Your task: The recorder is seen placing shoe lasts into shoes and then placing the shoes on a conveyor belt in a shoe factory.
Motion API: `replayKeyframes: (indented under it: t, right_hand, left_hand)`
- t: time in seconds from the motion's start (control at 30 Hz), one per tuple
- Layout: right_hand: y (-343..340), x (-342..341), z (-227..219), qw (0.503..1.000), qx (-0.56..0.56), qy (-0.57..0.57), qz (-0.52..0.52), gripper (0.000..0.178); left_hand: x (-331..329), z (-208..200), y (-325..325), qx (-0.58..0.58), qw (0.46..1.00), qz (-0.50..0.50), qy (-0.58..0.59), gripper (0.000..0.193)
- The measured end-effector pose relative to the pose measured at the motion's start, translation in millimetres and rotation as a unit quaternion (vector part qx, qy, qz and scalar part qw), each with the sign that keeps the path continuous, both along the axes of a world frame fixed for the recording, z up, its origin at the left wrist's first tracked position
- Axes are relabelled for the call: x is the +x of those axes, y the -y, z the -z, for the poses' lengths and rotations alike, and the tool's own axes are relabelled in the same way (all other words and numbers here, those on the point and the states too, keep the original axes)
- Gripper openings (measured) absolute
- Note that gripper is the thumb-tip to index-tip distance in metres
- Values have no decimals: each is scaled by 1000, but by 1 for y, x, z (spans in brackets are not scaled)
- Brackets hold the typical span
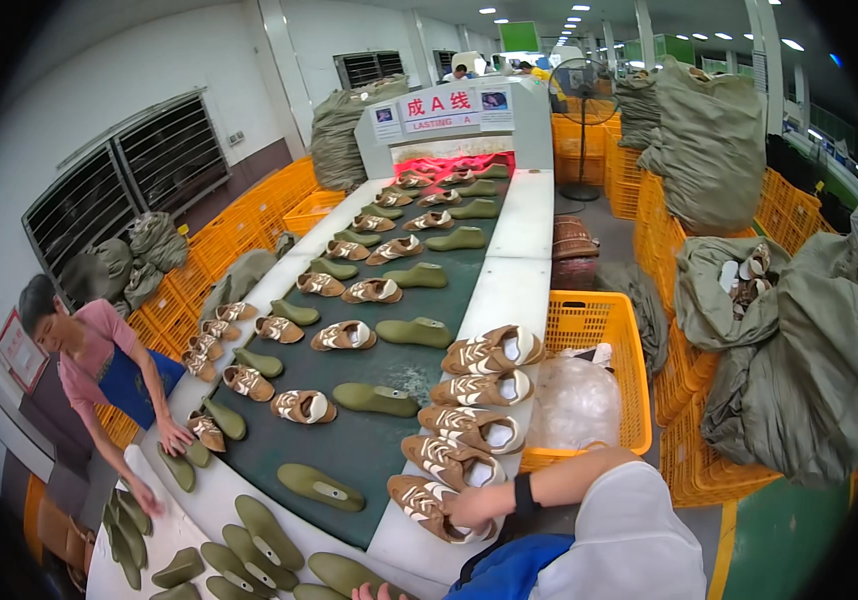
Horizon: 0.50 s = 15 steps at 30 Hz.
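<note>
Evidently, the step in hand is handling the nearest brown shoe (416,499) toward the conveyor's (369,442) near right corner, right hand (476,507) at its opening, left hand (376,592) beside a green last (337,571), neither grip discernible; the next move presumably calls for a secure collar hold.

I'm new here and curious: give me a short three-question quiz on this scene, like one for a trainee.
1. True or false: the wearer's right hand is at the nearest brown shoe of the row along the belt's right side.

2. What colour are the foot-shaped forms lying on the belt? A) red B) olive green C) white

3. Fill in: the co-worker on the left wears a pink shirt and a ___ apron.

Key: 1 true; 2 B; 3 blue.
</note>
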State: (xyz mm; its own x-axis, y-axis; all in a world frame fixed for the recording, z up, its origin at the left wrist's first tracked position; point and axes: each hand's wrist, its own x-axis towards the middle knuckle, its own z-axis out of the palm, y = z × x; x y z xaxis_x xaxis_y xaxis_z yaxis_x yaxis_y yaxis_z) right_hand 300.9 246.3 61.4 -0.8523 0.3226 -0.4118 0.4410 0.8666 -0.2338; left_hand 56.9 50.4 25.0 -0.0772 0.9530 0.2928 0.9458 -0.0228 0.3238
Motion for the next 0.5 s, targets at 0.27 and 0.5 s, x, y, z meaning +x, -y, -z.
replayKeyframes:
  t: [0.27, 0.5]
  right_hand:
    - [36, 30, 12, 966, -107, -202, 121, 25]
    - [28, 28, -65, 650, -602, -376, 272, 39]
  left_hand:
    - [-10, 0, -6, -87, 995, -40, -31, 45]
    - [-2, -98, -32, -22, 902, -116, 416, 58]
